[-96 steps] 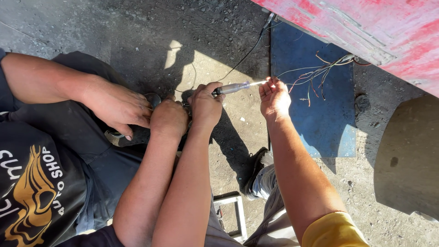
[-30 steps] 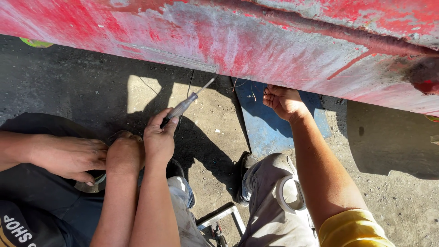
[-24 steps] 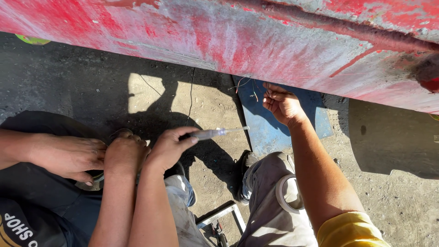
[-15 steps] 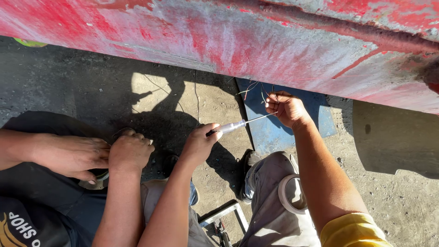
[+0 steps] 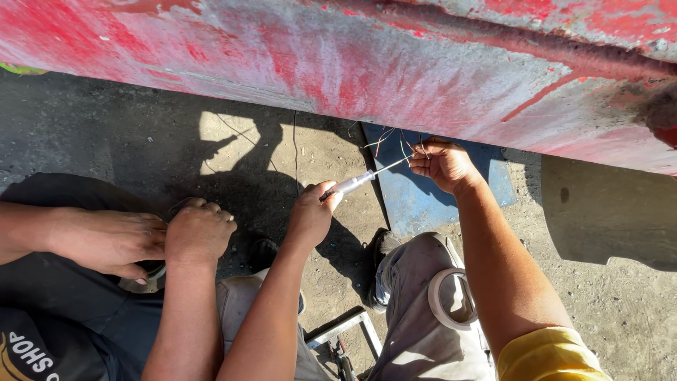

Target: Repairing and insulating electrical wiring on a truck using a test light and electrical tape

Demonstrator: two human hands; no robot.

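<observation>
While the right hand [image 5: 310,215] grips the clear-handled test screwdriver [image 5: 356,183] by the rear of its handle, a co-worker's hand [image 5: 443,164] in a yellow sleeve pinches the loose wires [image 5: 391,141] that hang below the red metal body [image 5: 338,63]. The tool sits in the air between the two hands, above the sunlit ground and the edge of a blue mat [image 5: 423,208]. Its long axis runs from lower left to upper right in the view, nearly level, with the thin shaft pointing up and right so that the tip meets the wires at the co-worker's fingertips.

To do this well, I judge the tip should rest on one bare strand only, the wrist steady and the shaft in line with the forearm, since a small slip would bridge neighbouring strands.

The left hand [image 5: 199,229] is clenched in a fist, low and well apart from the tool, pressed against another person's hand [image 5: 106,243]; whether it encloses anything I cannot tell. A roll of tape [image 5: 431,296] lies on a grey trouser leg.
</observation>
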